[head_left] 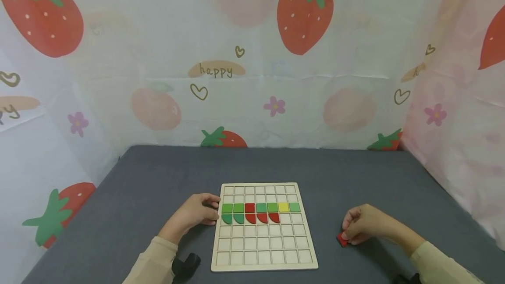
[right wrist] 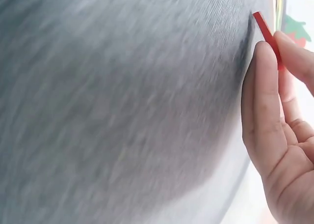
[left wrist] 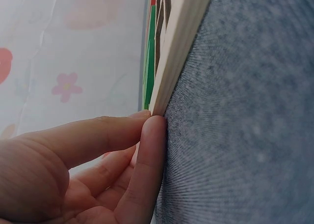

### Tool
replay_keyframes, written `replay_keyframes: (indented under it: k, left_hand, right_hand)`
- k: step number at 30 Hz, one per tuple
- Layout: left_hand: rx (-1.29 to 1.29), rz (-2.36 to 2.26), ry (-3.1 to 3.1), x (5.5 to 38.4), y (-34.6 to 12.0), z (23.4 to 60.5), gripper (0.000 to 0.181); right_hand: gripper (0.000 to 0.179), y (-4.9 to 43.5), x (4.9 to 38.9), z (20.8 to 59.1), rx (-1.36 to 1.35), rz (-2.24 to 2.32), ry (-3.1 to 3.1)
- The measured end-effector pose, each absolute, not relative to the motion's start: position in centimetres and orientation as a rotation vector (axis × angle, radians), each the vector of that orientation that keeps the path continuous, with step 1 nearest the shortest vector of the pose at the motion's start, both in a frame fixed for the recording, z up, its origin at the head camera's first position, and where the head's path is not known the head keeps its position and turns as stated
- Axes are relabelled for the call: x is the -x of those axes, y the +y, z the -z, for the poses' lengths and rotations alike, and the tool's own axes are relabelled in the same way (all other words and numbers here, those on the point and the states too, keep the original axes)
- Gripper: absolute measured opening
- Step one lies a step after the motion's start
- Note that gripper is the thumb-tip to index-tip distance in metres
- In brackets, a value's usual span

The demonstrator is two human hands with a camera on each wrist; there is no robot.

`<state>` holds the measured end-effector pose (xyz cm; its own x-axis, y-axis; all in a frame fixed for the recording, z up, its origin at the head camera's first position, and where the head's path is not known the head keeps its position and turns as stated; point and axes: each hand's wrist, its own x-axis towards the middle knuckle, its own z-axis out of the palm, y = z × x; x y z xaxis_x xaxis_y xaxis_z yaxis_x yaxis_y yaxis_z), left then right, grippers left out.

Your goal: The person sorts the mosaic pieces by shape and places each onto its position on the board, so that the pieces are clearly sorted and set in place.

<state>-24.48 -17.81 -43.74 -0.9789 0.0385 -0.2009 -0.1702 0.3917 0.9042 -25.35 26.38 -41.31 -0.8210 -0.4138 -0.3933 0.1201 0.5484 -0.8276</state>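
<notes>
A pale wooden grid board (head_left: 236,244) lies flat on the dark grey table. A full row of green, red and yellow square tiles (head_left: 283,207) crosses it. Below that row sit green and red quarter-round tiles (head_left: 262,218). Against the board's left edge, my left hand (head_left: 195,210) rests its fingertips; the left wrist view shows the fingers (left wrist: 153,140) touching the edge (left wrist: 171,62). Well to the right of the board, my right hand (head_left: 364,223) pinches a small flat red tile (right wrist: 267,35) between thumb and fingers, low over the table. Its full outline is partly hidden by the fingers.
The grey table (head_left: 165,165) extends around the board on all sides. Behind it hangs a pale curtain (head_left: 252,113) printed with strawberries, flowers and hearts. A black object (head_left: 187,266) shows beside my left sleeve.
</notes>
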Motion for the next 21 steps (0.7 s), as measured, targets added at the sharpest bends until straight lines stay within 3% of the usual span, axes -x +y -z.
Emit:
replay_keyframes:
  k: [7,21]
  left_hand:
    - [0.114,-1.634,2.458,24.5,-17.8,43.9,0.051]
    - [0.128,-1.639,2.469,24.4,-17.7,43.7,0.051]
  right_hand:
    - [0.029,24.7,25.4,41.0,0.330,1.190,2.223]
    - [0.025,21.3,26.2,40.9,0.301,1.296,2.190]
